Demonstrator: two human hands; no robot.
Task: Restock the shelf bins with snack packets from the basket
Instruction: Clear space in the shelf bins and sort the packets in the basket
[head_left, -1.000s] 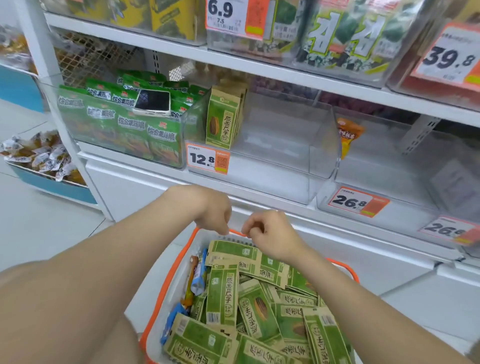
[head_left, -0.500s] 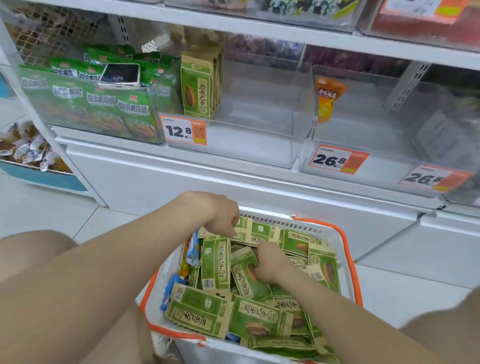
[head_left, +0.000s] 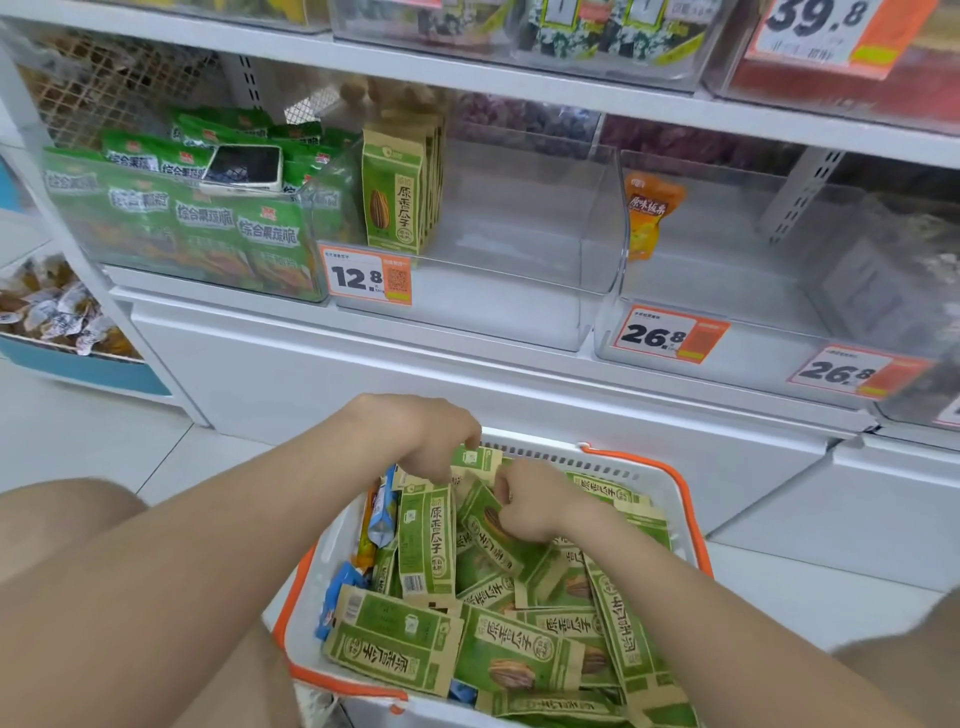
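I'm low over a pale tiled floor (head_left: 93, 447) in a shop aisle, facing a white shelf (head_left: 467, 78) lined with clear bins. The basket (head_left: 647, 467), white with an orange rim, sits at bottom centre of the frame. It is heaped with green packets (head_left: 519, 649) lying at all angles, with a few blue and orange ones along its left wall.

My right hand (head_left: 530, 506) is curled round a tilted packet (head_left: 485, 530) near the top of the heap, gripping it. My left hand (head_left: 431, 436) has its fingers bent down onto the packet tops at the basket's far side. I cannot tell whether it pinches one or only touches.

At centre frame, the middle bin (head_left: 519, 244) holds just a short upright row (head_left: 400, 192) of the same packets at its left end, above a 12.8 tag (head_left: 363, 275). The left bin (head_left: 208, 280) is packed with green bags (head_left: 208, 218), and a phone (head_left: 244, 166) lies on top. The right bin (head_left: 727, 291) shows one orange pouch (head_left: 649, 213) against its left wall.

The top edge cuts off the upper bins, and the bottom edge cuts off the basket's near side. My forearms hide part of its left rim. The far right is blurred, so I can't make out what lies there.
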